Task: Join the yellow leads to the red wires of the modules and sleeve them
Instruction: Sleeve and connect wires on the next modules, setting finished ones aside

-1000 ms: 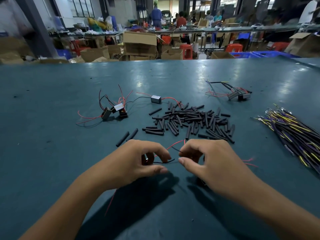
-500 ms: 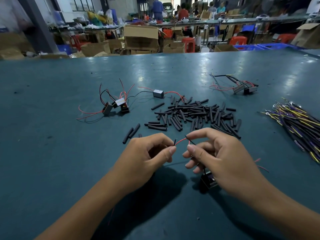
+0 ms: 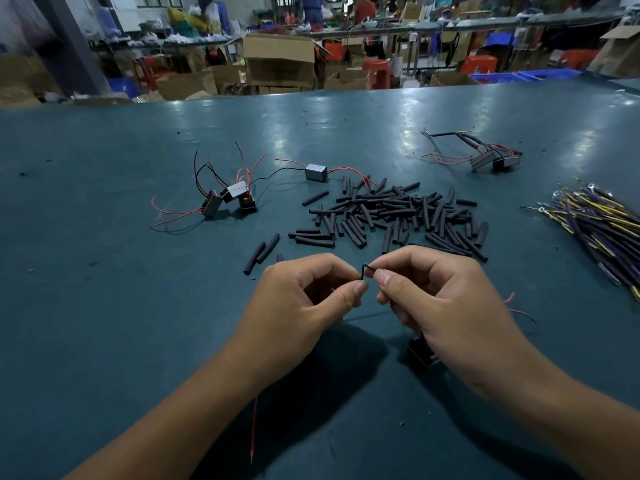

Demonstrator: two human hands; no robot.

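Observation:
My left hand (image 3: 304, 299) and my right hand (image 3: 436, 299) meet above the near middle of the table, both pinching a thin black wire (image 3: 365, 269) bent between the fingertips. A small black module (image 3: 420, 351) hangs under my right hand. One red wire (image 3: 254, 429) trails below my left forearm, another red wire (image 3: 516, 306) shows right of my right hand. A pile of black sleeves (image 3: 391, 216) lies just beyond the hands. The bundle of yellow leads (image 3: 595, 223) lies at the right edge.
Three modules with red and black wires (image 3: 228, 199) sit at the left. A single grey module (image 3: 316, 172) lies in the middle, and two joined modules (image 3: 491, 159) lie far right. Two loose sleeves (image 3: 261, 252) lie left of the hands. Boxes and stools stand beyond the table.
The red wire seen between my fingertips is gone from view; a bent black wire is pinched there now. My hands have closed together and risen slightly toward the sleeve pile.

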